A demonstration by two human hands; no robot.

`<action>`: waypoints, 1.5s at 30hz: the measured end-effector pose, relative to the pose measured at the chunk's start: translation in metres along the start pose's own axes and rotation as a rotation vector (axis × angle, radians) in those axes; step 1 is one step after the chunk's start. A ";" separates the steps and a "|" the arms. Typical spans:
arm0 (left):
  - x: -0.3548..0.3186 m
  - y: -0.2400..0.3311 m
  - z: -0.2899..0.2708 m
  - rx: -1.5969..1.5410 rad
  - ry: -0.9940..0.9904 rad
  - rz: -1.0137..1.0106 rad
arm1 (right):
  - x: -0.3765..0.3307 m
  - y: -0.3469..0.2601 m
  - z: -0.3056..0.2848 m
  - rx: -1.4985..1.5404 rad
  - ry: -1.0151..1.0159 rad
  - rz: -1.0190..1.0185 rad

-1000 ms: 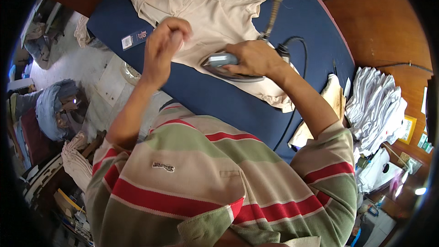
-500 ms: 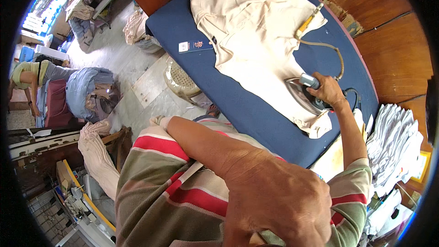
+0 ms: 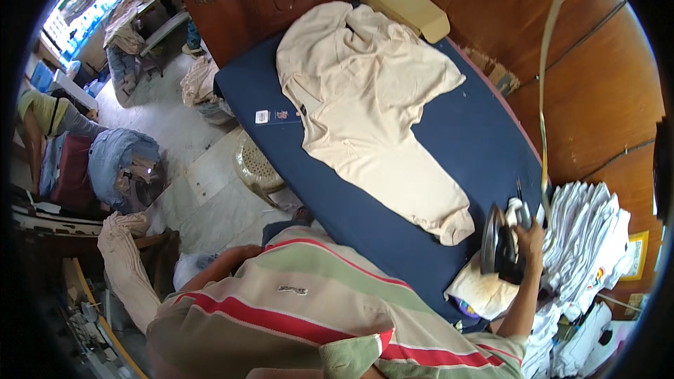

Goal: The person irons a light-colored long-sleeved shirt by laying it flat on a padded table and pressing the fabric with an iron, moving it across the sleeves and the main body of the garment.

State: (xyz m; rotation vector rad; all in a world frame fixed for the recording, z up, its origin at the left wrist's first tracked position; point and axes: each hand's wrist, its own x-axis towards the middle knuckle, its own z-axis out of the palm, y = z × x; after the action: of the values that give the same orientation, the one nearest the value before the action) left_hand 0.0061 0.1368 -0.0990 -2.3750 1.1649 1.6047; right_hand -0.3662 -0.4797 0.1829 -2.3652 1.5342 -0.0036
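At the right end of the blue-covered ironing table point(image 3: 330, 189), my right hand point(image 3: 531, 240) is closed around the handle of a steam iron point(image 3: 503, 249). The iron is tipped on edge, its metal soleplate turned left, over a cream cloth pad point(image 3: 481, 291). I cannot tell whether it touches the pad. A cream long-sleeved garment point(image 3: 372, 119) lies spread across the table, its sleeve reaching toward the iron, which is apart from it. Low at my left side, my left arm point(image 3: 223, 267) shows partly beside my striped shirt; its fingers are hidden.
A hose point(image 3: 544, 84) hangs down toward the iron. Stacked white garments point(image 3: 590, 238) stand right of the table. A brown cardboard box point(image 3: 404, 7) sits at the far edge. Left of the table is a perforated stool point(image 3: 256, 165); another person point(image 3: 45, 116) bends at far left.
My right hand has lifted the iron off the garment's sleeve and carried it right, tipping it over the pad. My left hand has dropped from in front of the camera to my left side.
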 end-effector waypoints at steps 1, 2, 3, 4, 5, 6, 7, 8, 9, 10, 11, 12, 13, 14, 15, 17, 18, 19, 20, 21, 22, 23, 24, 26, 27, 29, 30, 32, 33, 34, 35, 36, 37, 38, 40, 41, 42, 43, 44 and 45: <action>-0.001 -0.003 0.004 0.035 -0.139 0.093 | 0.000 0.019 0.010 0.067 -0.003 0.025; -0.036 0.102 -0.116 -0.162 0.036 0.004 | -0.029 0.064 -0.001 0.044 0.116 0.042; -0.054 0.128 -0.139 -0.463 0.392 0.021 | -0.033 0.084 0.011 0.061 0.169 -0.032; -0.061 0.149 -0.159 -0.695 0.595 0.092 | -0.030 0.095 0.021 0.106 0.185 -0.053; -0.056 0.165 -0.172 -0.979 0.520 0.097 | -0.027 0.100 0.025 0.161 0.187 -0.014; -0.051 0.178 -0.184 -1.259 0.430 0.105 | -0.026 0.106 0.027 0.218 0.193 0.028; -0.035 0.186 -0.190 -1.442 0.256 0.074 | -0.025 0.109 0.030 0.240 0.216 0.060; -0.013 0.193 -0.196 -1.613 0.064 0.045 | -0.027 0.116 0.033 0.164 0.305 0.015; -0.002 0.200 -0.202 -1.669 0.088 -0.030 | -0.036 0.098 0.033 0.058 0.406 -0.120; 0.009 0.210 -0.209 -1.724 0.103 -0.097 | -0.046 0.072 0.026 -0.025 0.395 -0.007; 0.023 0.223 -0.217 -1.774 0.111 -0.148 | -0.055 0.060 0.019 -0.153 0.541 -0.082; 0.041 0.231 -0.221 -1.772 0.128 -0.121 | -0.059 0.047 0.014 -0.280 0.681 -0.167; 0.060 0.230 -0.219 -1.777 0.154 -0.110 | -0.059 0.026 0.011 -0.211 0.726 -0.260; 0.072 0.229 -0.215 -1.775 0.176 -0.105 | -0.056 0.009 0.014 -0.057 0.715 -0.302; 0.077 0.229 -0.217 -1.717 0.185 -0.050 | -0.054 -0.014 0.019 0.117 0.624 -0.293; 0.059 0.237 -0.219 -1.778 0.253 0.152 | -0.039 -0.052 0.030 0.318 0.464 -0.353; 0.043 0.242 -0.218 -1.810 0.276 0.255 | -0.028 -0.064 0.040 0.340 0.387 -0.422; 0.021 0.236 -0.219 -1.858 0.158 0.592 | -0.015 -0.077 0.058 0.415 0.303 -0.400; -0.003 0.221 -0.224 -1.879 0.037 0.929 | -0.001 -0.091 0.077 0.493 0.217 -0.381; -0.027 0.197 -0.233 -1.921 0.097 0.994 | 0.009 -0.115 0.095 0.524 0.179 -0.380; -0.048 0.171 -0.242 -1.960 0.159 1.062 | 0.016 -0.143 0.112 0.553 0.142 -0.379; -0.065 0.147 -0.249 -2.015 0.175 1.178 | 0.026 -0.166 0.130 0.580 0.160 -0.362; -0.076 0.131 -0.252 -2.077 0.188 1.298 | 0.036 -0.187 0.146 0.598 0.176 -0.346; -0.080 0.131 -0.247 -2.228 0.363 1.161 | 0.068 -0.219 0.175 0.562 0.289 -0.316; -0.080 0.128 -0.251 -2.290 0.451 1.093 | 0.086 -0.241 0.184 0.493 0.277 -0.202; -0.071 0.108 -0.247 -2.256 0.259 1.208 | 0.107 -0.277 0.203 0.349 0.235 0.036; -0.070 0.097 -0.244 -2.235 0.176 1.260 | 0.108 -0.297 0.209 0.278 0.170 0.053; -0.074 0.077 -0.245 -2.164 0.187 1.152 | 0.108 -0.336 0.210 0.142 0.057 0.086; -0.071 0.063 -0.245 -2.125 0.213 1.063 | 0.108 -0.345 0.208 0.132 0.014 0.084; -0.071 0.058 -0.251 -2.079 0.220 0.976 | 0.116 -0.342 0.209 0.077 -0.102 0.015; -0.072 0.054 -0.259 -2.020 0.241 0.817 | 0.125 -0.334 0.207 0.023 -0.215 -0.047; -0.076 0.050 -0.270 -1.983 0.167 0.866 | 0.131 -0.323 0.206 -0.032 -0.333 -0.101; -0.088 0.036 -0.278 -1.950 0.134 0.894 | 0.117 -0.324 0.205 0.362 -0.330 -0.067; -0.099 0.022 -0.289 -1.914 0.093 0.921 | 0.099 -0.320 0.201 0.756 -0.314 -0.019; -0.133 -0.004 -0.328 -1.763 0.194 0.936 | 0.072 -0.307 0.152 1.553 -0.131 0.020; -0.147 -0.018 -0.350 -1.752 0.146 1.062 | 0.061 -0.284 0.108 1.720 -0.125 -0.044; -0.162 -0.021 -0.377 -1.742 0.135 1.107 | 0.048 -0.245 0.056 1.749 -0.113 -0.251; -0.170 -0.026 -0.408 -1.655 0.062 1.211 | 0.039 -0.210 0.011 1.591 0.153 -0.465; -0.192 -0.013 -0.439 -1.459 0.181 1.213 | 0.004 -0.236 -0.038 1.781 0.350 -0.255; -0.205 0.002 -0.472 -1.406 0.280 1.189 | -0.017 -0.226 -0.098 1.634 -0.095 -0.648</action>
State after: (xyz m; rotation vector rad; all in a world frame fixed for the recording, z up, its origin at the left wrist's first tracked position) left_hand 0.3360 0.0472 0.2858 -2.5718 2.3056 3.4373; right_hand -0.1897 -0.4067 0.3392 -1.2506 0.2206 -0.8771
